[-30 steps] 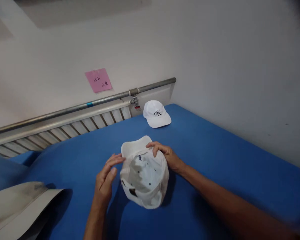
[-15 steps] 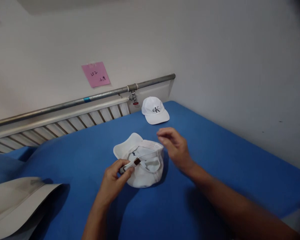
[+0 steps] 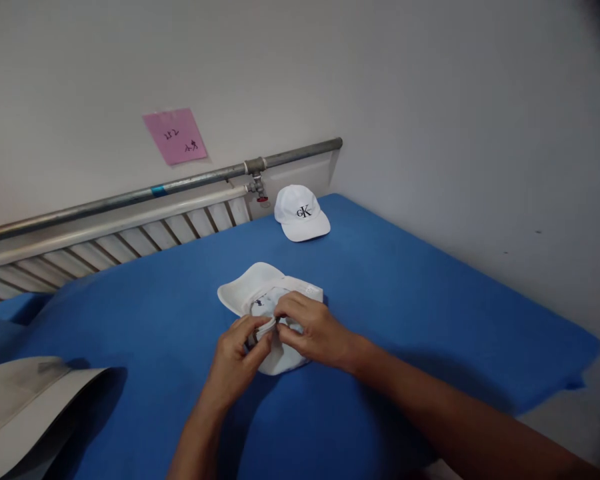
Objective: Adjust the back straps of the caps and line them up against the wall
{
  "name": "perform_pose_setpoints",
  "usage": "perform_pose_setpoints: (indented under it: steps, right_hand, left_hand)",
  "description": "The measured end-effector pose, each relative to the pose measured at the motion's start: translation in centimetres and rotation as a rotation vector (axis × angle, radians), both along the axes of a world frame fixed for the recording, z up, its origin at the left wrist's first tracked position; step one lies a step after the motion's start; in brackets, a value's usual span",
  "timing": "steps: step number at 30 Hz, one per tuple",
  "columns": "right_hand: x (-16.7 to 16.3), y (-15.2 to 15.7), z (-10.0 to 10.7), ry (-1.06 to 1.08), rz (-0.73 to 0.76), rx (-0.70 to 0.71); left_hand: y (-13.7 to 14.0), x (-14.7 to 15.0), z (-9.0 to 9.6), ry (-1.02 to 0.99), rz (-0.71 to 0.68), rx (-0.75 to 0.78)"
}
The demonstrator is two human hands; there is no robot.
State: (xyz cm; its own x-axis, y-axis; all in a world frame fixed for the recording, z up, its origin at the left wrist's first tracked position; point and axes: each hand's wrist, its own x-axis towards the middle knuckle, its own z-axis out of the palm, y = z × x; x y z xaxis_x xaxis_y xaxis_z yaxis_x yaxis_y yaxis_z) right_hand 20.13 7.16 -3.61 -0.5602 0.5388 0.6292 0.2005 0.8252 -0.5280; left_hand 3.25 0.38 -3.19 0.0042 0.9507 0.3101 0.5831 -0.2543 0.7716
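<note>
Pinching the strap (image 3: 267, 327) of the upturned white cap (image 3: 253, 283) with my left hand (image 3: 235, 360) and right hand (image 3: 316, 331), both closed on it, equally near; cap's on blue sheet (image 3: 155, 307), in from far edge, brim pointing away, leftward.

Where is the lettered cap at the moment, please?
In the head view, the lettered cap sits just above centre on the blue cover, right of the valve and beyond the held cap.
</note>
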Motion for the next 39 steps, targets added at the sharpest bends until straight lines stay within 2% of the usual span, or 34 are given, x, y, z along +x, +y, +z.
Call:
perform_pose_setpoints:
  steps: [7,13,18,20,25,29,35,37,39]
  right_hand:
    - [-0.6,-0.6,-0.2,-0.024,-0.047,-0.019]
    - [-0.6,0.0,-0.6,0.036,-0.022,-0.039]
    - [-0.4,0.3,-0.5,0.115,-0.051,-0.119]
    - [-0.3,0.2,-0.4,0.102,-0.036,-0.058]
    - [-0.4,-0.4,-0.1,0.007,0.005,0.223]
    - [-0.6,-0.6,0.1,-0.054,0.002,0.305]
    - [-0.9,-0.6,0.1,-0.08,0.063,0.184]
    - [-0.6,-0.4,0.1,-0.055,0.097,0.076]
    - [-0.2,0.0,0.3,0.016,0.126,-0.095]
  left_hand:
    - [0.1,0.5,0.1,-0.011,-0.015,-0.046]
    - [0.1,0.5,0.2,-0.072,0.01,-0.125]
    - [-0.1,-0.3,0.4,-0.262,-0.03,-0.25]
    - [-0.2,-0.7,0.4,-0.349,-0.064,-0.286]
    - [-0.1,-1.1,0.1,-0.487,-0.099,-0.282]
    - [-0.1,-0.9,-0.2,-0.491,-0.075,-0.305]
    - [-0.2,-0.9,-0.4,-0.426,-0.075,-0.325]
    - [-0.2,-1.2,-0.2,-0.419,-0.091,-0.345]
    - [-0.3,-1.5,0.0,-0.418,-0.092,-0.362]
